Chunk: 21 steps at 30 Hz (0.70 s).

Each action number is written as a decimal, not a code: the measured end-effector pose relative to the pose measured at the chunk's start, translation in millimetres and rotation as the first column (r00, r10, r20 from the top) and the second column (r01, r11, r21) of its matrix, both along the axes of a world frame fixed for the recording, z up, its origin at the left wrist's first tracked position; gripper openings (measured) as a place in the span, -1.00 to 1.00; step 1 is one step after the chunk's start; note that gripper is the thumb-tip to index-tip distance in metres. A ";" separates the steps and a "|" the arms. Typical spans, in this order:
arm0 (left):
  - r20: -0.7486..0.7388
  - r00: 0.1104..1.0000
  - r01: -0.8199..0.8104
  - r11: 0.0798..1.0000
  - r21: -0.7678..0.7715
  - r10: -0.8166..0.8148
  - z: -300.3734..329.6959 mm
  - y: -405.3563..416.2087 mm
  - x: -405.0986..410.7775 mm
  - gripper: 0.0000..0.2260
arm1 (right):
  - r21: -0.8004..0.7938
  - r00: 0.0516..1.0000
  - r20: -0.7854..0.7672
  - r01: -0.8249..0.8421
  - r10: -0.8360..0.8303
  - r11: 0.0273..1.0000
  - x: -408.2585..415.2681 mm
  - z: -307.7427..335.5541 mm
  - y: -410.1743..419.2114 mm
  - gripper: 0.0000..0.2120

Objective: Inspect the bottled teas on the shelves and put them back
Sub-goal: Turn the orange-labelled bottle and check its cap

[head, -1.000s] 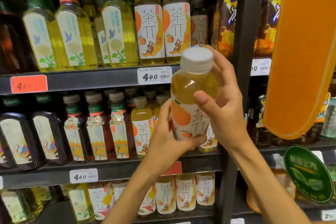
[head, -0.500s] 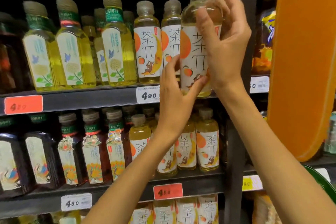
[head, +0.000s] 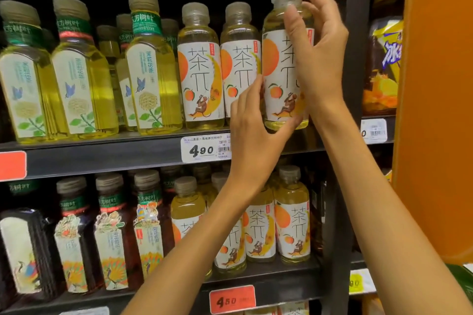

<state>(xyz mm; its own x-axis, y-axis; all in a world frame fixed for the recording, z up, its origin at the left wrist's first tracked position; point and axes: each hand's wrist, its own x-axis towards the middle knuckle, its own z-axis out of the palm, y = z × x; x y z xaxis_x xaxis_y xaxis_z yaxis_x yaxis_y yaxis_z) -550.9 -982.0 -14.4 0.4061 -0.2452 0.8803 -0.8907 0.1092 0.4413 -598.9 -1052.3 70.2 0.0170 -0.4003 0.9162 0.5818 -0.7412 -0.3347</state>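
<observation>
Tea bottle [head: 277,69], pale yellow with an orange-printed white label, gripped upright by left hand [head: 253,130] and right hand [head: 317,59]

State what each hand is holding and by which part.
Both hold one orange-label tea bottle: the right hand grips its shoulder and upper body, the left hand supports its lower side and base.

two hands [head: 256,135], four price tags [head: 206,148] (bottles uncounted)
</observation>
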 end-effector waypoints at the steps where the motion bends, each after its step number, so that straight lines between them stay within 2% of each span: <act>1: 0.017 0.999 -0.027 0.999 0.026 0.027 -0.5 -1.3 0.2 -0.28 | -0.008 0.999 -0.011 0.030 -0.030 1.000 2.6 0.4 -0.9 -0.62; 3: 0.034 0.997 -0.070 0.997 0.043 0.069 -1.3 -3.9 -0.1 -0.27 | -0.030 0.995 -0.010 0.101 -0.101 0.994 6.9 0.1 -3.0 -0.65; 7: 0.042 0.983 -0.175 0.984 -0.023 0.176 -1.7 -9.6 -2.9 -0.28 | -0.061 0.980 0.005 0.197 -0.197 0.979 9.4 0.2 -8.6 -0.74; 10: 0.051 0.973 -0.227 0.974 0.013 0.226 -0.6 -13.2 -1.1 -0.29 | -0.089 0.972 0.012 0.235 -0.235 0.968 8.8 -0.4 -12.1 -0.74; 13: 0.056 0.960 -0.275 0.961 0.036 0.273 3.5 -15.0 0.4 -0.34 | -0.150 0.961 -0.071 0.254 -0.266 0.956 11.6 -2.5 -14.5 -0.66; 17: 0.076 0.941 -0.329 0.943 -0.043 0.331 3.5 -18.0 -5.1 -0.51 | -0.204 0.929 -0.204 0.267 -0.308 0.942 15.3 -6.4 -20.7 -0.50; 21: 0.125 0.919 -0.375 0.927 -0.021 0.375 0.0 -19.9 -1.7 -0.50 | -0.217 0.905 -0.266 0.280 -0.332 0.935 17.2 -7.0 -22.9 -0.45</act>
